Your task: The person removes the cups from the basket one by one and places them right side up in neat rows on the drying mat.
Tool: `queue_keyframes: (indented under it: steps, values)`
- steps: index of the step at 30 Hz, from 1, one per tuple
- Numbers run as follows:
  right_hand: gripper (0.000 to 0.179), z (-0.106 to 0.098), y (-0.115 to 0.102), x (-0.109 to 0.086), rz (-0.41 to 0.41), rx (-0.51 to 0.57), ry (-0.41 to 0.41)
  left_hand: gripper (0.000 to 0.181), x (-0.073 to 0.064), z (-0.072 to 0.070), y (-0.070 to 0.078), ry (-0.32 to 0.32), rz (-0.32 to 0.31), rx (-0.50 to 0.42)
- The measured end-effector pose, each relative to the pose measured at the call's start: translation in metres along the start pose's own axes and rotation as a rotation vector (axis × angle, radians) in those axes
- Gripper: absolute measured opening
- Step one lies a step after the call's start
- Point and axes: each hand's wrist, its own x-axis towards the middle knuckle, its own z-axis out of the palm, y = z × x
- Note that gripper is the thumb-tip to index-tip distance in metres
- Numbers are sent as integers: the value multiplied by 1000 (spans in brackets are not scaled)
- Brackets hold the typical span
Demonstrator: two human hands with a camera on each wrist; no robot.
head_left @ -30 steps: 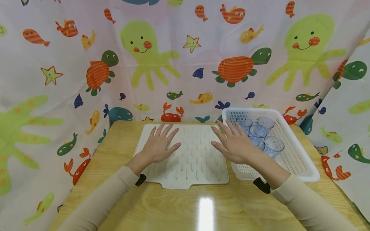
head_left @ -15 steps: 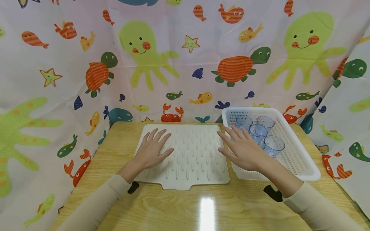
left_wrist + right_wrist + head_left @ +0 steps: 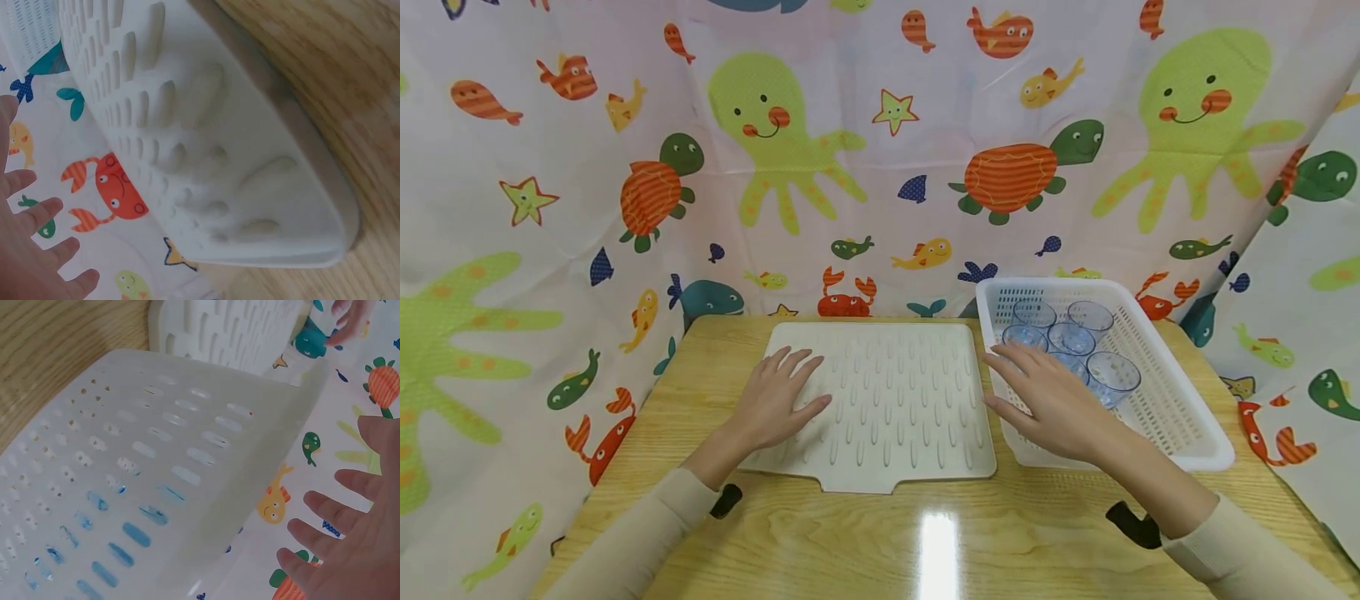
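My left hand [image 3: 775, 404] hovers with spread fingers over the left part of a white draining board [image 3: 887, 417] with raised oval ridges. In the left wrist view its fingers [image 3: 47, 215] stand clear of the board [image 3: 250, 156], holding nothing. My right hand [image 3: 1048, 400] hangs over the left side of a white plastic basket [image 3: 1180, 408], fingers extended and nothing in them. Several clear bluish glasses [image 3: 1114, 373] stand in the basket, some partly covered by that hand. The right wrist view shows the basket's slotted wall [image 3: 144, 450] with the fingers [image 3: 300, 569] beyond its rim.
The wooden table [image 3: 820, 542] carries the board at centre and the basket right of it, side by side. A curtain [image 3: 850, 192] printed with sea animals closes off the back and both sides. Black straps [image 3: 1133, 525] sit at the wrists.
Both hands have moved apart and slightly nearer the person, the left toward the board's left edge, the right further over the basket. Board, basket and glasses have stayed put.
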Motion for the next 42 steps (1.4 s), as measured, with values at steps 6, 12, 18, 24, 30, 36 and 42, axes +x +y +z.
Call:
queue_keyframes:
  steps: [6, 12, 18, 24, 30, 36, 42]
  values:
    - [57, 2, 1, -8, 8, 14, -7, 69, -10, -1, -11, 6, -53, -7]
    - [56, 4, 5, -17, 29, 26, -21, 69, -21, 0, -20, -6, -69, -15]
    - [54, 5, 11, -25, 14, 23, -12, 70, -32, 6, -29, -12, -91, -39]
    - [55, 4, 16, -33, 40, 40, -17, 69, -42, 8, -37, -3, -105, -52]
    - [55, 1, 23, -45, 81, 36, -22, 71, -49, 12, -42, -28, -111, -54]
    - [56, -2, 31, -55, 100, 36, -19, 76, -56, 19, -45, -57, -115, -50]
    - [54, 1, 36, -61, 119, 43, -17, 78, -62, 23, -46, -95, -128, -68]
